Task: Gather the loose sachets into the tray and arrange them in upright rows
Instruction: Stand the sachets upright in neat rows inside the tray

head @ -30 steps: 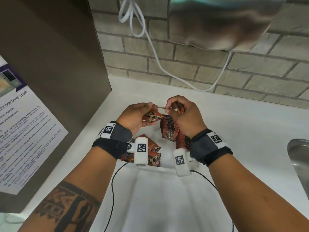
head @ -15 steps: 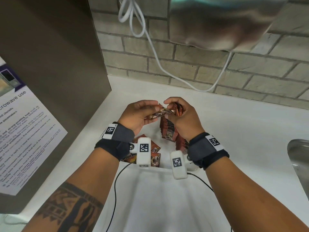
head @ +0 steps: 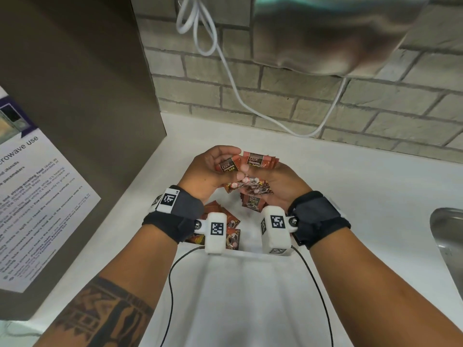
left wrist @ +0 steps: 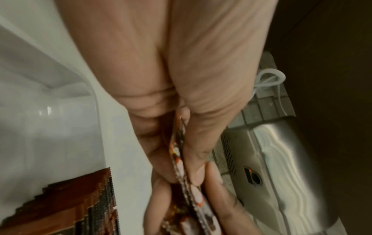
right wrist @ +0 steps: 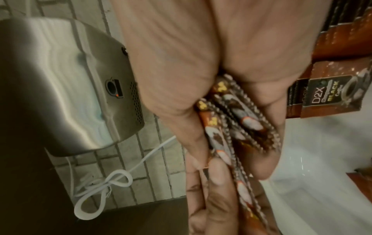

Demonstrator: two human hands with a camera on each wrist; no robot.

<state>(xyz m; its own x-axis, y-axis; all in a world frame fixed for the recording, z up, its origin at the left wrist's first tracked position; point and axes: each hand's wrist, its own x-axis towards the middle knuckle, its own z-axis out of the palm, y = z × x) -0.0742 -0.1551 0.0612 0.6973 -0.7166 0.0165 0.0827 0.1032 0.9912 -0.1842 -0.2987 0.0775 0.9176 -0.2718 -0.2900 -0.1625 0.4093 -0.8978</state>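
In the head view, red-brown coffee sachets are held above a white tray (head: 250,254). My left hand (head: 230,162) pinches one sachet (head: 228,167), label up. My right hand (head: 260,169) grips a fanned stack of several sachets (head: 258,159) right beside it, and the two hands touch. The left wrist view shows the pinched sachet (left wrist: 178,159) edge-on between thumb and fingers. In the right wrist view the stack (right wrist: 231,124) lies edge-on in the palm. A row of upright sachets (head: 253,204) stands in the tray under the hands. Loose sachets (head: 229,225) lie flat near the left wrist.
A steel appliance (head: 75,108) with a microwave notice (head: 32,196) stands along the left. A hand dryer (head: 338,33) and a white cable (head: 225,66) hang on the brick wall behind. A sink edge (head: 448,236) lies at the right. White counter (head: 363,184) surrounds the tray.
Both hands have turned so the sachet labels face up. The left hand's sachet has come up against the right hand's stack, which now fans out.
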